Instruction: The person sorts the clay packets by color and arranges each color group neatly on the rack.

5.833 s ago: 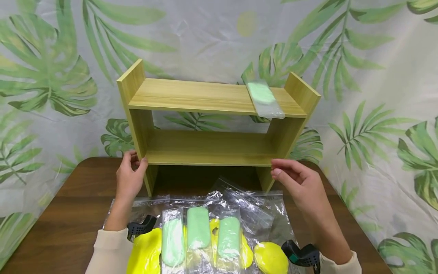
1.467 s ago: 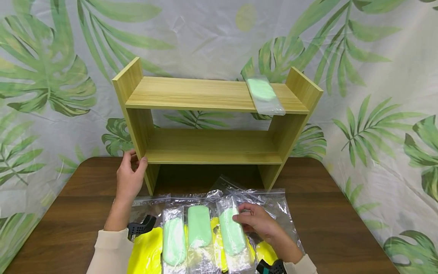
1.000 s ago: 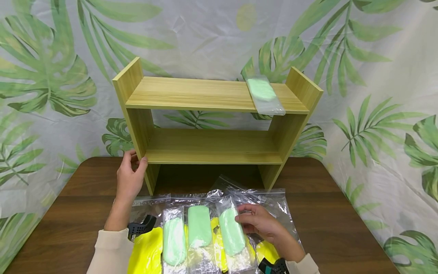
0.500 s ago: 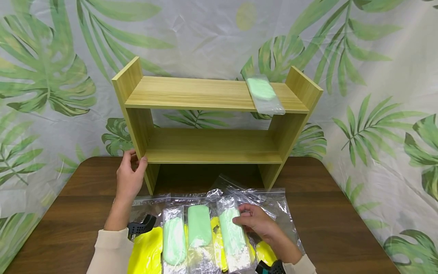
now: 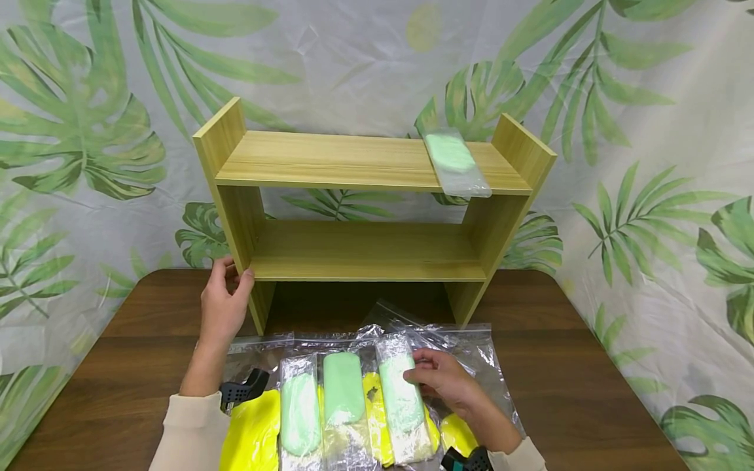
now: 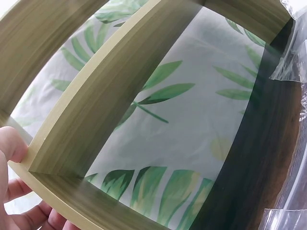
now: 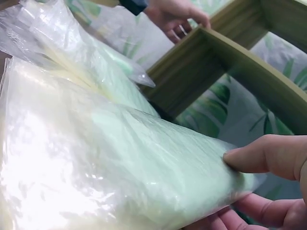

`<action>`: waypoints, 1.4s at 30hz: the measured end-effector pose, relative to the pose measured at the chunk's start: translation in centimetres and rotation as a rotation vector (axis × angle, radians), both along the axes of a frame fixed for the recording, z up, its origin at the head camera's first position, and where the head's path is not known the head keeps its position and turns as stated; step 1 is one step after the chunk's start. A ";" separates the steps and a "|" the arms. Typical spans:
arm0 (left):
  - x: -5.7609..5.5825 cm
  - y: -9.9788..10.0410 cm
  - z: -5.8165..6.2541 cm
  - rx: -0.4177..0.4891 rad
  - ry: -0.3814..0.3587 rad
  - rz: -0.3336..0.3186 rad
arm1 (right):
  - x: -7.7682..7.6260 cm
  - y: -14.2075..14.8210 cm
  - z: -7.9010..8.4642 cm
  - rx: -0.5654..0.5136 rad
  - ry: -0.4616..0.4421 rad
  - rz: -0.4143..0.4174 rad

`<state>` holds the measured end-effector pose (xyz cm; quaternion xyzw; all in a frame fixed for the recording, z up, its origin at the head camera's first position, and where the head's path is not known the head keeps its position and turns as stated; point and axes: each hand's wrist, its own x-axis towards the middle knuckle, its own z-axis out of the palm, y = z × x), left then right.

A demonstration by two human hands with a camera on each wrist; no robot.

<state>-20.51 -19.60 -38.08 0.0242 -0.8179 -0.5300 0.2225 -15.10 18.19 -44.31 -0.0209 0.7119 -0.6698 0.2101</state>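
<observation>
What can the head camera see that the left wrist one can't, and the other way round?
Only the head camera shows the right hand holding a green pack, another green pack on the top board, and the yellow things. Only the left wrist camera shows the middle board's underside and printed leaves through the bottom gap. Both show the left hand gripping the wooden shelf, clear plastic bags, and the brown tabletop.

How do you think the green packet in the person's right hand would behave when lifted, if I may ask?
The green packet would probably bend a little, as its clear wrapper is creased. Its gloss suggests it might slip in the right hand. Its flat shape seems unlikely to roll.
</observation>
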 end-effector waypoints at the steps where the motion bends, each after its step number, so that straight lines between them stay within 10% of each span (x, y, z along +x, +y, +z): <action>1: 0.0 0.0 0.0 0.000 0.002 0.001 | -0.1 0.0 0.0 0.006 0.004 0.000; 21: -0.1 -0.3 0.0 -0.009 0.014 0.011 | -0.4 0.3 0.8 -0.083 0.005 -0.074; 42: -0.3 -0.1 -0.3 0.011 0.023 0.010 | 0.5 1.5 8.2 -0.036 0.201 -0.102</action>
